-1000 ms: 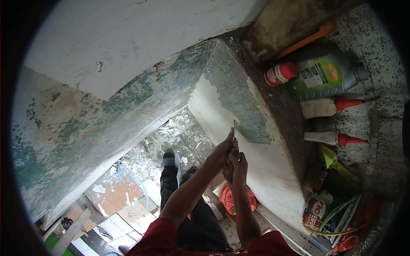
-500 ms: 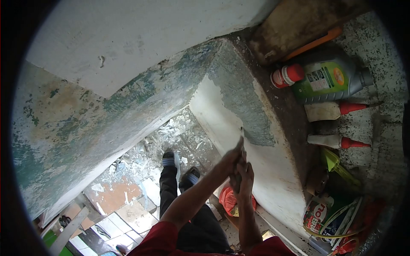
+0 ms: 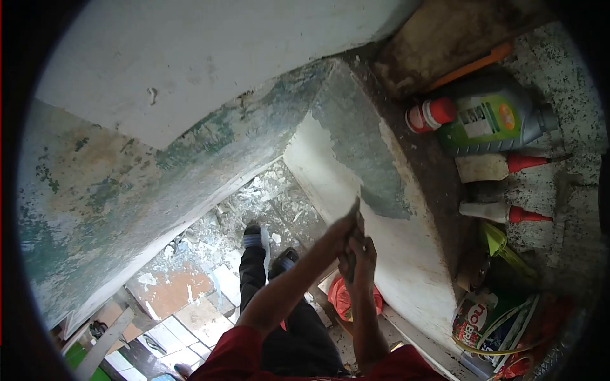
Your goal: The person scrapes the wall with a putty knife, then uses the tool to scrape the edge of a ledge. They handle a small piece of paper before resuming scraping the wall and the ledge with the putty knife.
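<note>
Both my hands are closed together around a slim tool that looks like a scraper (image 3: 359, 192). Its tip meets the low wall at the ragged edge between white paint (image 3: 324, 162) and bare grey surface (image 3: 362, 146). My left hand (image 3: 344, 232) is the farther one along the tool, with a finger stretched towards the tip. Just behind it, my right hand (image 3: 360, 257) wraps the lower end. Fingers cover most of the tool, so its full shape is hidden.
Paint flakes (image 3: 267, 190) litter the floor around my feet. The ledge at right holds a grey-green jug (image 3: 489, 117), a red-capped small bottle (image 3: 432, 114), two red-nozzled bottles (image 3: 486, 167) and a printed bucket (image 3: 473, 320). A red plastic bag (image 3: 340, 293) lies below my hands.
My hands and the tool have shifted slightly against the wall, still at the paint's edge. The whole view has moved a little. Both hands keep their hold.
</note>
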{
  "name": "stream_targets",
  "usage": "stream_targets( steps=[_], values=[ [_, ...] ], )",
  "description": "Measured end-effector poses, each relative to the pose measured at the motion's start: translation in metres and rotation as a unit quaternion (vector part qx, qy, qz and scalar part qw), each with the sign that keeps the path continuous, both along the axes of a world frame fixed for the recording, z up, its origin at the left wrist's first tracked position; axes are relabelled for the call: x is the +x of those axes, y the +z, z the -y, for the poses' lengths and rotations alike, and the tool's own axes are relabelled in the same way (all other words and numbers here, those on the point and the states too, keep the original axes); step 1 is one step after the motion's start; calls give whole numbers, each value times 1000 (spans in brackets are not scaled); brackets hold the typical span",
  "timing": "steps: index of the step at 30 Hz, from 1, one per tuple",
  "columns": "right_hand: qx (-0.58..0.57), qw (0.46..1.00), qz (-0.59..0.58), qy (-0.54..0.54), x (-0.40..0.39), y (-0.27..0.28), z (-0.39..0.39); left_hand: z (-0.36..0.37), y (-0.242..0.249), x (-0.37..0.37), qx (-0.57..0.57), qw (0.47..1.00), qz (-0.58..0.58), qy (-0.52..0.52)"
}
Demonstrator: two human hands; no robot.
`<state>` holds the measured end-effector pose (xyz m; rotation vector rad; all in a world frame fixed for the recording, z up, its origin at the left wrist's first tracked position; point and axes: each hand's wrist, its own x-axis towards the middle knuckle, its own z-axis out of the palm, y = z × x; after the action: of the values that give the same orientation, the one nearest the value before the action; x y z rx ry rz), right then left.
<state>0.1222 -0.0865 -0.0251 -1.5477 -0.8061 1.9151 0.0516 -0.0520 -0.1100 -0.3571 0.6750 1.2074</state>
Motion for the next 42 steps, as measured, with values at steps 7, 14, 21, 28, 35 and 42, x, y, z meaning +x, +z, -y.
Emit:
stream_targets(
  steps=[7, 14, 21, 28, 35, 42],
  values=[
    [4, 1000, 13, 10, -7, 14, 3, 0, -2, -2, -16, 999, 43, -11],
    [-16, 999, 3, 28, -20, 23, -15, -1, 11, -17, 35, 998, 44, 17],
    [27, 1000, 6, -12, -11, 20, -8, -3, 20, 2, 41, 996, 83, -9],
    [8, 1000, -6, -22, -14, 25, -4, -5, 7, 8, 4, 996, 85, -12],
    [0, 1000, -3, 16, -30, 13, -18, 6, -3, -14, 89, 992, 43, 72],
    [-16, 1000, -9, -9, -28, 16, -16, -6, -19, -20, 48, 996, 70, 26]
  ],
)
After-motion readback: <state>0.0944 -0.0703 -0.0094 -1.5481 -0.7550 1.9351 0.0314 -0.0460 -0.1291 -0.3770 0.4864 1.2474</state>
